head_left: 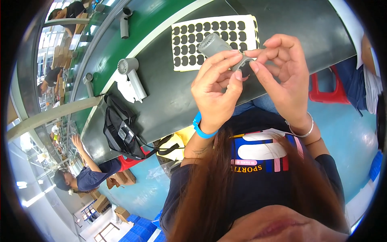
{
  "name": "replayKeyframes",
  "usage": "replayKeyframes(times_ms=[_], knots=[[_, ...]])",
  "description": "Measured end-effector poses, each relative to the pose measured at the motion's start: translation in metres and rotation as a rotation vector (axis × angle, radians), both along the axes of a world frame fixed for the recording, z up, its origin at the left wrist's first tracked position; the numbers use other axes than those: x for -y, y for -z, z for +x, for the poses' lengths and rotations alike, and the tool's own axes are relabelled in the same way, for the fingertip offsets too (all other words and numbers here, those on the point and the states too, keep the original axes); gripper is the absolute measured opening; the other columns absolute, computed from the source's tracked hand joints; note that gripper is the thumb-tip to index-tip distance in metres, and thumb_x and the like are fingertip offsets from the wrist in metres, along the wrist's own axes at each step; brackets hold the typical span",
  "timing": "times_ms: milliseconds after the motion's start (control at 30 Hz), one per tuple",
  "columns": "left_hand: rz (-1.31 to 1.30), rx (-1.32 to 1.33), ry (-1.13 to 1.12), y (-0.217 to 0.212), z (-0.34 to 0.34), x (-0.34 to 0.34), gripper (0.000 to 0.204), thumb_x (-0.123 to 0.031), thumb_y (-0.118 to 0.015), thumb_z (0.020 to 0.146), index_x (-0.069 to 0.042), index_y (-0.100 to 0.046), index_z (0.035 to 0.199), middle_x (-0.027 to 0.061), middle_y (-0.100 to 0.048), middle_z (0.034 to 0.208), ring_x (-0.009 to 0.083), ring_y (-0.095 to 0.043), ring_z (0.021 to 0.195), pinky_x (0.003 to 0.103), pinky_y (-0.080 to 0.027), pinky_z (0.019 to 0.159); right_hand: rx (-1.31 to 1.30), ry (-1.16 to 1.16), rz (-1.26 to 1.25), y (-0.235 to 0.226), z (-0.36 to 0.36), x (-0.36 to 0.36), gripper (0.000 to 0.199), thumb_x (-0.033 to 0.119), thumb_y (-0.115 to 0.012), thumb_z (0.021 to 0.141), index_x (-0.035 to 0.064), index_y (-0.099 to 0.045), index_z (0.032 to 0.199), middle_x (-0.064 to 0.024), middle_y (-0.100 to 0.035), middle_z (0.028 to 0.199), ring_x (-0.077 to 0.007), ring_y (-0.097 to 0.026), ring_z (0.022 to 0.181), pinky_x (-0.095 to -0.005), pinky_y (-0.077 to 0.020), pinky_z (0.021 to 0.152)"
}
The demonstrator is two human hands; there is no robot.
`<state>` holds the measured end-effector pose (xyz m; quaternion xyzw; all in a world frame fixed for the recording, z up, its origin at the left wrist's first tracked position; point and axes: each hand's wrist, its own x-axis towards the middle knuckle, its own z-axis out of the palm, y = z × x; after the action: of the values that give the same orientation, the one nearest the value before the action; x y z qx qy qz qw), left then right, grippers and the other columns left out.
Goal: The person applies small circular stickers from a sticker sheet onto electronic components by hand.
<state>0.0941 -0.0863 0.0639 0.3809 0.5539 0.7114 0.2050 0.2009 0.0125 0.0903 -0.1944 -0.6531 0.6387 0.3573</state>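
- Hair dryer body [219, 47] held up between both hands: plain grey, with a ribbed grille at its far end.
- Sticker sheet [213, 40] on the table beyond it: pale cream, patterned with rows of black oval stickers.
- Table [177, 97]: dark grey, edged by a white stripe [161, 32] with a green belt [117, 48] to the far left.
- Finished hair dryer [132, 76] lying left: light grey.
- Bag [121, 129] at the near left table edge: black.
- Wristband [201, 130] on the left wrist: bright blue.
- Bracelet [303, 131] on the right wrist: silver.
- Stool [324, 90] on the right: red.
- Floor [342, 133]: light blue.
- Shirt [262, 161]: dark navy, with white, blue, red and pink print.
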Motion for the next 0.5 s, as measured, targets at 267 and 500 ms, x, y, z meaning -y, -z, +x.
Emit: replayKeyframes(times_ms=[267,500], knots=[[-0.014,-0.025,-0.015,0.0015,0.0021,-0.0009,0.028,0.012,-0.057,0.081,0.006,-0.064,0.107,0.0146,-0.056,0.117,0.0183,-0.065,0.091,0.027,-0.059,0.075,0.013,0.05,0.05,0.0043,0.0,0.0018,0.04,-0.01,-0.058,0.084,0.002,-0.038,0.116,-0.0069,-0.058,0.087,-0.0195,-0.063,0.101,-0.0273,-0.0514,0.083],[-0.005,-0.052,-0.016,0.0003,0.0005,-0.002,0.028,0.012,-0.058,0.08,0.006,-0.064,0.107,0.0145,-0.056,0.117,0.0183,-0.065,0.091,0.026,-0.059,0.073,0.082,0.129,0.213,0.0,-0.0019,0.0039,0.044,-0.006,-0.063,0.082,0.0015,-0.039,0.118,-0.006,-0.058,0.085,-0.0154,-0.063,0.093,-0.0259,-0.0519,0.077]])
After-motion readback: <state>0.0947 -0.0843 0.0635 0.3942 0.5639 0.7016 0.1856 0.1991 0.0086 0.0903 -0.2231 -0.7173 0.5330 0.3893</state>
